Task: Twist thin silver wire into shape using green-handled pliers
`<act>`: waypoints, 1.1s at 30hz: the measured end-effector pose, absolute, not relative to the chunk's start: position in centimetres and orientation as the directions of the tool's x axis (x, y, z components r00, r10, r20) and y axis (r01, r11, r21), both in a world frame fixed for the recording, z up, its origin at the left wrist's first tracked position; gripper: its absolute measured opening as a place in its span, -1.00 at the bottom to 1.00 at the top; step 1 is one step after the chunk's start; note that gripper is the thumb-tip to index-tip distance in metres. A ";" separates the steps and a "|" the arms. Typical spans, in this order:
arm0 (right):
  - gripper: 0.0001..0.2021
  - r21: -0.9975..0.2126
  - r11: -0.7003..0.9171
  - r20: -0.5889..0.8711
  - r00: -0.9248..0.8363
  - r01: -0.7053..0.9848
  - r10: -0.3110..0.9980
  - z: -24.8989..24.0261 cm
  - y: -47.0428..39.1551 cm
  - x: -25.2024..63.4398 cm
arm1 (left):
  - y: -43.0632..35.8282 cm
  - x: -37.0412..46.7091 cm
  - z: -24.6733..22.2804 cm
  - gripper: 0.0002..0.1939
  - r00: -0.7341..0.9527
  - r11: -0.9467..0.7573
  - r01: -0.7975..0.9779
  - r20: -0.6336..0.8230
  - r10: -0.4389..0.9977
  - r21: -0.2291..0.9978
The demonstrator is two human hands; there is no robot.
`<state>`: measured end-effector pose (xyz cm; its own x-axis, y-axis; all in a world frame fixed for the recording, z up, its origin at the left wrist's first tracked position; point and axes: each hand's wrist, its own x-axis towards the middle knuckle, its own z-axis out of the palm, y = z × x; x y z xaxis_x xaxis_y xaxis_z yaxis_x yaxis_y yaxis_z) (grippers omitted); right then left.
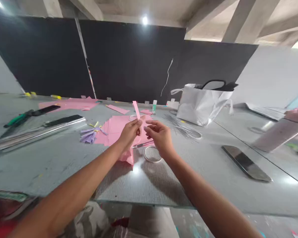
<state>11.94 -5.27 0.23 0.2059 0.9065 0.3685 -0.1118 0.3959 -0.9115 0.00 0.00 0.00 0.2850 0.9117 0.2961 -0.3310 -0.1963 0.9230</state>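
A narrow pink paper strip (136, 109) stands upright from the pinched fingers of my left hand (130, 131). Just to its right is my right hand (160, 135), its thumb and fingers curled with a gap between them and nothing visible in it. Pink paper sheets (114, 127) lie on the table under and behind my hands. Below my right hand are a silver ring (152, 159) and a thin pen-like tool (139, 145). A crumpled pink piece (126, 157) is under my left wrist.
A purple paper bundle (88, 136) and a long foil roll (42, 134) lie left on the grey table (64, 168). At right are thin wires (182, 127), a white bag (201, 104) and a phone (245, 162). A small glue bottle (154, 105) stands behind.
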 end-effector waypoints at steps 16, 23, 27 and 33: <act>-0.79 -0.803 0.543 0.595 0.291 0.245 0.749 0.8 -5.2 12.8 | -0.2 -0.1 0.2 -0.60 0.190 -0.365 -0.031 0.364 0.912 0.930; -0.82 -0.797 0.552 0.604 0.300 0.245 0.738 0.7 -4.9 12.9 | -1.2 0.2 0.6 -0.59 0.239 -0.353 -0.145 0.379 0.894 0.924; -0.82 -0.797 0.548 0.604 0.297 0.253 0.740 0.6 -4.8 13.0 | -1.3 0.3 0.7 -0.60 0.254 -0.351 -0.137 0.375 0.892 0.926; -0.84 -0.775 0.558 0.629 0.272 0.297 0.728 0.4 -4.8 13.2 | -1.3 0.3 0.7 -0.59 0.276 -0.355 -0.106 0.370 0.887 0.929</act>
<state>13.20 -4.83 0.41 0.2720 0.7283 0.6290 0.2975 0.5580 -0.7747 0.26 -1.30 0.65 0.2764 0.8868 0.3703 -0.1064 -0.3547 0.9289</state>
